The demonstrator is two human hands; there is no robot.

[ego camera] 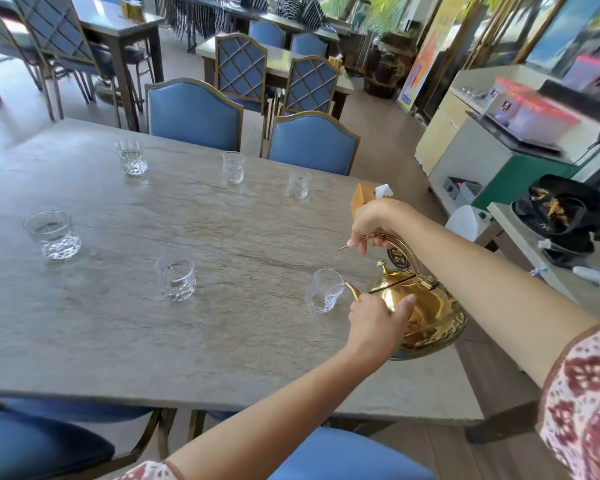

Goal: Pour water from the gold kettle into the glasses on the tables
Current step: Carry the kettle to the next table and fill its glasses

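Observation:
A gold kettle [430, 317] hangs tilted over the right part of the grey table [222, 358]. My right hand [371, 220] grips its curved handle from above. My left hand [374, 322] presses against the kettle's body at the base of the spout. The spout tip touches the rim of the nearest glass [324, 291]. Several more cut glasses stand on the table: one [175, 277] in the middle front, one [52, 233] at the left, and three along the far side [131, 157] [233, 167] [298, 182]. Some hold water.
Blue chairs [314, 143] line the far side and the near edge [350, 455] of the table. A wooden tissue box [362, 197] stands behind my right hand. A counter with boxes [499, 133] and a black bag [565, 216] lie to the right.

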